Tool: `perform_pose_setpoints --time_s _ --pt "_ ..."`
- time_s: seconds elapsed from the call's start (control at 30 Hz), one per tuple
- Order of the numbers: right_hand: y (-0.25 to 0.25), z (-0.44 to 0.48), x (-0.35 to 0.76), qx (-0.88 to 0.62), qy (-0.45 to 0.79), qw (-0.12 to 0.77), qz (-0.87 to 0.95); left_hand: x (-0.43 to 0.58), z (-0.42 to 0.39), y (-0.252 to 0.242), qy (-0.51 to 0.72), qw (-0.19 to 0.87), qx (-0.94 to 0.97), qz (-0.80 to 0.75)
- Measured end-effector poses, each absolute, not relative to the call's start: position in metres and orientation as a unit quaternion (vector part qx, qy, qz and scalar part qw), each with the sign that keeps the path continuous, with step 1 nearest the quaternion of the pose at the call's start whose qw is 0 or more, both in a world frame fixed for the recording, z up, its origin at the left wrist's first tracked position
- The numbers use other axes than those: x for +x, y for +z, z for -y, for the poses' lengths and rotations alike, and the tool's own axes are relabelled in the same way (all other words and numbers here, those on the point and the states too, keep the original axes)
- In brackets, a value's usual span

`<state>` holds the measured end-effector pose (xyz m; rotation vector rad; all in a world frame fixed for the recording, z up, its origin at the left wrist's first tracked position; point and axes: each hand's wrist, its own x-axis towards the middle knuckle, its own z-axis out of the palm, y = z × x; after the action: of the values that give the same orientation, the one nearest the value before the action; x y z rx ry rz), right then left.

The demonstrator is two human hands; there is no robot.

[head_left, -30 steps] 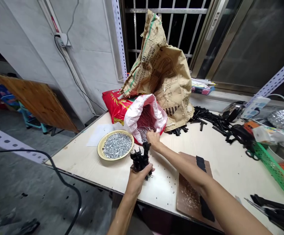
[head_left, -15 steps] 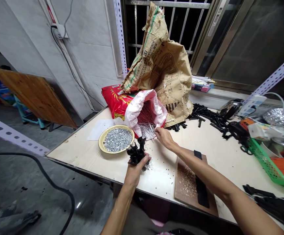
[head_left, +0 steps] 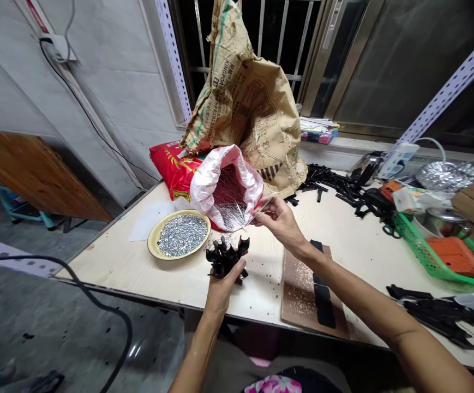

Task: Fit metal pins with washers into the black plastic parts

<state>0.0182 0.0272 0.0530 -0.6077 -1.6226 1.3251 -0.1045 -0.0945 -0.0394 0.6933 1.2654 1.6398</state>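
Observation:
My left hand point(head_left: 222, 284) is closed around a bunch of black plastic pieces point(head_left: 225, 257), held upright above the pale table point(head_left: 171, 273). My right hand point(head_left: 280, 221) hovers just right of the open pink-and-white bag point(head_left: 224, 183) of thin metal pins point(head_left: 232, 210). Its fingers pinch a thin pin point(head_left: 266, 203) drawn from the bag. A yellow dish point(head_left: 178, 240) full of small silver nuts sits left of the black pieces.
A tall brown paper sack point(head_left: 245, 103) and a red bag point(head_left: 173, 166) stand behind. A brown board point(head_left: 302, 289) with black strips lies near the front edge. Loose black parts point(head_left: 343, 191), a green basket point(head_left: 437, 251) and boxes fill the right side.
My right hand has come out of the pin bag and risen to the right with a pin. The left hand keeps its bunch. The view has shifted right.

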Motion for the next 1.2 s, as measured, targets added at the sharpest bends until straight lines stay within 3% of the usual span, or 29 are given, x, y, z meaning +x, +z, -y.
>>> perform_pose_setpoints --time_s 0.43,0.77,0.9,1.07,1.2 --pt "0.045 -0.013 0.018 -0.238 0.404 0.431 0.771 -0.1 0.092 -0.033 0.65 0.513 0.255 -0.499" --pt "0.03 -0.02 0.019 -0.201 0.353 0.357 0.841 -0.103 0.092 -0.037 0.62 0.445 0.299 -0.573" --pt "0.023 -0.053 0.01 -0.277 0.302 0.364 0.836 -0.102 0.096 -0.027 0.618 0.423 0.284 -0.599" --pt "0.0 -0.093 -0.032 -0.432 0.176 0.136 0.874 -0.099 0.098 -0.017 0.635 0.386 0.279 -0.608" --pt "-0.017 -0.101 -0.068 -0.487 0.147 0.073 0.858 -0.104 0.095 -0.016 0.638 0.383 0.29 -0.602"
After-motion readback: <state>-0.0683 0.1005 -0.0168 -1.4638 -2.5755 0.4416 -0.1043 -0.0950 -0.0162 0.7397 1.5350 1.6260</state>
